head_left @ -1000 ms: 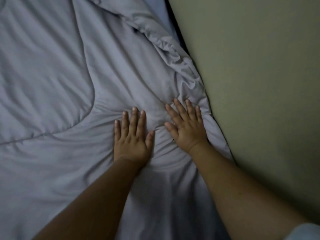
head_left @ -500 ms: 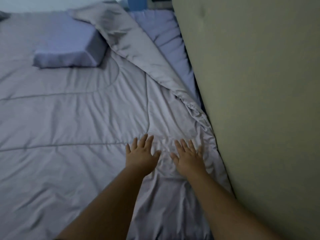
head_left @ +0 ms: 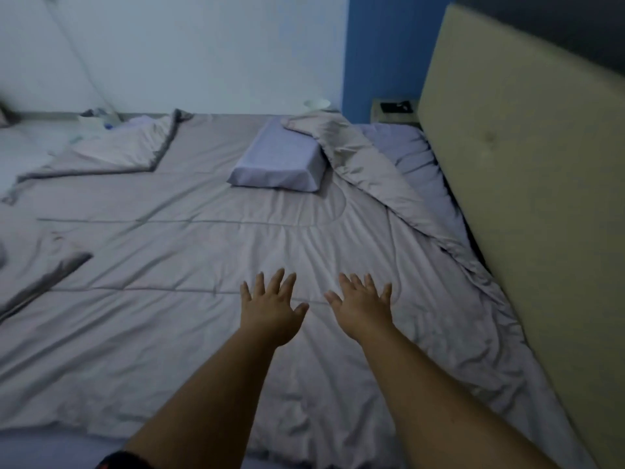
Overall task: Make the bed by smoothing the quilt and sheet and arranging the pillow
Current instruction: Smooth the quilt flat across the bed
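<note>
A pale grey-pink quilt (head_left: 169,265) with a dark grey border covers most of the bed, wrinkled near the headboard side. My left hand (head_left: 270,308) and my right hand (head_left: 362,308) lie side by side over its middle, fingers spread and straight, holding nothing. A lavender pillow (head_left: 277,167) rests on the quilt farther away. The quilt's right edge is folded back in a ridge, and a strip of lavender sheet (head_left: 419,164) shows beside it. Two quilt corners on the left are turned over.
A tall beige padded headboard (head_left: 527,198) runs along the right side. A white wall and a blue wall panel (head_left: 382,52) stand at the far end. Small clutter (head_left: 98,118) lies at the far left corner; a dark item sits on a ledge (head_left: 395,108).
The view has lifted from the quilt edge to the whole bed. Both hands have slid away from the bunched edge by the headboard toward the quilt's middle, fingers now spread.
</note>
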